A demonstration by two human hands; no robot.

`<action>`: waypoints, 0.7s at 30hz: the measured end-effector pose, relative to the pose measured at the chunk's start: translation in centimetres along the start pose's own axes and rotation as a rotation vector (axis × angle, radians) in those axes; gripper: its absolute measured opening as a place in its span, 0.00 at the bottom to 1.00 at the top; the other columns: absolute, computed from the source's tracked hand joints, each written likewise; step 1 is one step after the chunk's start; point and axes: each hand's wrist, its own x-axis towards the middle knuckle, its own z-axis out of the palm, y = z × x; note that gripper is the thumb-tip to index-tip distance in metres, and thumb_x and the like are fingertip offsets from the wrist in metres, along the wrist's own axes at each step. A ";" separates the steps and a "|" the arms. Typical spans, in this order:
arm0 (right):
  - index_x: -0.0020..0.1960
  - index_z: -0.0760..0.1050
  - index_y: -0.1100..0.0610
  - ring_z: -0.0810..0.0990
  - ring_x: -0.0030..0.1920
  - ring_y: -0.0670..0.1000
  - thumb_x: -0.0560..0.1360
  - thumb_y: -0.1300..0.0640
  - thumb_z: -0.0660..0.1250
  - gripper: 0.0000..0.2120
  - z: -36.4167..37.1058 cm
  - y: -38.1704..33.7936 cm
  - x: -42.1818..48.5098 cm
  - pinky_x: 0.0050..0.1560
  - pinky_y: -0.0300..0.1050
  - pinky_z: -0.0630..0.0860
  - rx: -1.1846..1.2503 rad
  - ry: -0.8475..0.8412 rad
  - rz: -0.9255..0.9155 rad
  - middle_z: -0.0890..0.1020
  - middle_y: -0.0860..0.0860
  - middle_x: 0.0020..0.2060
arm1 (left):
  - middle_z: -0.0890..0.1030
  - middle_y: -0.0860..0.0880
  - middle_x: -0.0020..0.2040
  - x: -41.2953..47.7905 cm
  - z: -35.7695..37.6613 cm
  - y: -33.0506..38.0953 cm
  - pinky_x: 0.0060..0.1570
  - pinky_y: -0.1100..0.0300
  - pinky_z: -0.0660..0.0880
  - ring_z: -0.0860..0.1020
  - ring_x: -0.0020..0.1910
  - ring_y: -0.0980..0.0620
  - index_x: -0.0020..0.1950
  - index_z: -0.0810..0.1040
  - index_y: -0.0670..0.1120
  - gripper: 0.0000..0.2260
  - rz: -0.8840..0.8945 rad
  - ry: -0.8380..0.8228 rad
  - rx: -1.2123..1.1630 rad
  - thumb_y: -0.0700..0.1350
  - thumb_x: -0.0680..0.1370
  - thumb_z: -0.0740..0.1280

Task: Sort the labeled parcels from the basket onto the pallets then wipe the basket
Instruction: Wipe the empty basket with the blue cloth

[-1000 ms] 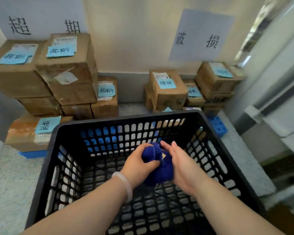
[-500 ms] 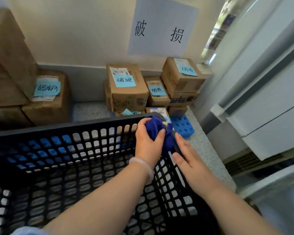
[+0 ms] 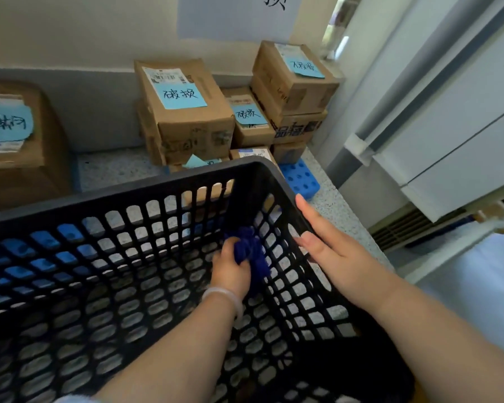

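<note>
Wiping step: parcels (image 3: 186, 112) sit stacked on the pallet (image 3: 298, 178), left hand (image 3: 230, 269) grips a blue cloth (image 3: 249, 251) against the basket (image 3: 128, 196) inner wall, right hand (image 3: 329, 251) steadies the rim with straight fingers (image 3: 306, 210); next, probably sweep the remaining mesh.

The basket (image 3: 146, 199) is black, its walls a lattice of rounded openings, and the cloth (image 3: 249, 251) inside it is deep blue. Behind the basket, the parcels (image 3: 192, 126) are brown cardboard with pale blue labels (image 3: 181, 96) handwritten in black, beside a bright blue pallet (image 3: 300, 180) dotted with round holes. The floor (image 3: 114, 170) behind the basket is speckled grey and white.
</note>
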 end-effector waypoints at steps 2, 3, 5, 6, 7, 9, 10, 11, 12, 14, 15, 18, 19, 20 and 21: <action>0.71 0.52 0.23 0.65 0.72 0.39 0.77 0.33 0.52 0.23 0.1 0.1 -0.1 0.77 0.49 0.57 -0.026 0.023 0.010 0.61 0.33 0.74 | 0.75 0.44 0.59 -0.3 -0.1 0.8 0.56 0.57 0.71 0.76 0.56 0.42 0.60 0.72 0.53 0.11 0.009 0.013 -0.169 0.42 0.79 0.65; 0.71 0.53 0.23 0.64 0.72 0.38 0.77 0.33 0.51 0.23 0.1 0.0 -0.2 0.77 0.47 0.55 -0.039 0.031 0.016 0.61 0.33 0.74 | 0.76 0.45 0.57 -0.5 -0.5 1.7 0.55 0.59 0.70 0.76 0.55 0.45 0.56 0.72 0.53 0.09 0.043 0.020 -0.252 0.42 0.79 0.65; 0.72 0.53 0.24 0.62 0.72 0.36 0.74 0.33 0.50 0.25 0.0 -0.5 -0.5 0.76 0.43 0.53 -0.057 0.041 0.030 0.61 0.32 0.72 | 0.78 0.47 0.55 -1.0 -1.5 4.1 0.55 0.60 0.71 0.77 0.54 0.49 0.51 0.72 0.57 0.10 0.153 0.043 -0.373 0.41 0.79 0.66; 0.72 0.54 0.25 0.61 0.71 0.35 0.74 0.33 0.49 0.26 0.0 -0.7 -0.6 0.75 0.41 0.53 -0.060 0.041 0.033 0.62 0.33 0.71 | 0.78 0.47 0.55 -1.1 -2.2 5.4 0.56 0.58 0.72 0.77 0.54 0.50 0.49 0.72 0.58 0.11 0.219 0.055 -0.403 0.41 0.79 0.66; 0.73 0.54 0.27 0.61 0.70 0.34 0.74 0.34 0.49 0.27 0.1 -0.9 -0.7 0.75 0.40 0.53 -0.054 0.040 0.030 0.63 0.33 0.71 | 0.79 0.47 0.55 -1.1 -2.7 6.4 0.57 0.56 0.73 0.78 0.54 0.50 0.48 0.73 0.60 0.11 0.276 0.059 -0.406 0.42 0.79 0.66; 0.75 0.56 0.31 0.62 0.71 0.35 0.77 0.34 0.46 0.26 0.1 -1.1 -0.9 0.75 0.38 0.53 -0.031 0.043 0.030 0.63 0.35 0.73 | 0.79 0.47 0.55 -1.1 -3.5 7.8 0.59 0.50 0.75 0.78 0.54 0.49 0.46 0.75 0.62 0.10 0.344 0.035 -0.406 0.45 0.78 0.66; 0.75 0.56 0.32 0.63 0.72 0.37 0.78 0.34 0.45 0.26 0.1 -1.3 -0.9 0.74 0.35 0.53 -0.021 0.046 0.038 0.63 0.36 0.74 | 0.79 0.47 0.53 -1.2 -3.6 8.0 0.59 0.48 0.75 0.78 0.54 0.49 0.46 0.76 0.61 0.08 0.364 0.022 -0.398 0.45 0.78 0.65; 0.75 0.57 0.32 0.64 0.72 0.37 0.77 0.35 0.43 0.26 0.0 -1.4 -0.9 0.71 0.29 0.53 -0.020 0.052 0.050 0.63 0.35 0.74 | 0.79 0.48 0.51 -1.8 -3.4 8.0 0.58 0.48 0.75 0.78 0.53 0.49 0.46 0.76 0.58 0.07 0.394 0.005 -0.379 0.44 0.78 0.65; 0.75 0.58 0.33 0.63 0.71 0.36 0.77 0.35 0.42 0.27 0.0 -1.6 -0.8 0.68 0.24 0.53 -0.022 0.060 0.055 0.63 0.34 0.73 | 0.79 0.49 0.50 -2.6 -3.1 7.9 0.58 0.49 0.75 0.77 0.52 0.50 0.47 0.77 0.56 0.07 0.437 -0.013 -0.353 0.43 0.77 0.65; 0.75 0.60 0.37 0.60 0.71 0.32 0.76 0.38 0.43 0.28 0.0 -1.7 -0.6 0.71 0.25 0.51 0.001 0.084 0.032 0.62 0.34 0.73 | 0.78 0.52 0.48 -4.6 -2.2 7.4 0.57 0.56 0.72 0.76 0.51 0.53 0.47 0.77 0.51 0.05 0.591 -0.035 -0.278 0.40 0.76 0.66; 0.76 0.60 0.39 0.59 0.71 0.31 0.76 0.38 0.44 0.29 0.0 -1.6 -0.5 0.72 0.27 0.50 0.023 0.096 0.021 0.62 0.35 0.73 | 0.77 0.54 0.48 -5.8 -1.8 7.0 0.56 0.60 0.70 0.75 0.51 0.55 0.47 0.77 0.49 0.06 0.696 -0.036 -0.238 0.38 0.75 0.67; 0.77 0.56 0.39 0.57 0.72 0.32 0.77 0.35 0.43 0.29 0.2 -0.9 -0.1 0.69 0.23 0.49 0.062 0.127 0.038 0.61 0.38 0.75 | 0.75 0.57 0.47 -9.2 -0.9 5.8 0.55 0.58 0.70 0.74 0.50 0.57 0.47 0.76 0.48 0.07 0.927 -0.076 -0.208 0.38 0.72 0.67; 0.77 0.55 0.37 0.57 0.73 0.33 0.79 0.33 0.42 0.28 0.3 -0.7 0.0 0.71 0.27 0.48 0.071 0.135 0.037 0.60 0.39 0.76 | 0.75 0.56 0.48 -10.3 -0.6 5.3 0.55 0.55 0.71 0.74 0.50 0.55 0.47 0.76 0.48 0.07 0.970 -0.117 -0.212 0.38 0.72 0.67; 0.76 0.55 0.36 0.56 0.74 0.35 0.79 0.32 0.42 0.27 0.4 -0.4 0.1 0.74 0.32 0.48 0.078 0.139 0.032 0.59 0.38 0.76 | 0.76 0.54 0.49 -11.3 -0.4 5.1 0.55 0.52 0.72 0.75 0.51 0.53 0.48 0.76 0.48 0.08 1.001 -0.166 -0.213 0.39 0.72 0.67; 0.75 0.54 0.35 0.56 0.75 0.36 0.78 0.33 0.43 0.27 0.3 -0.1 0.2 0.76 0.36 0.47 0.079 0.142 0.032 0.59 0.38 0.76 | 0.76 0.52 0.51 -12.1 -0.2 4.8 0.56 0.51 0.72 0.75 0.52 0.51 0.50 0.76 0.48 0.09 1.023 -0.204 -0.206 0.39 0.72 0.68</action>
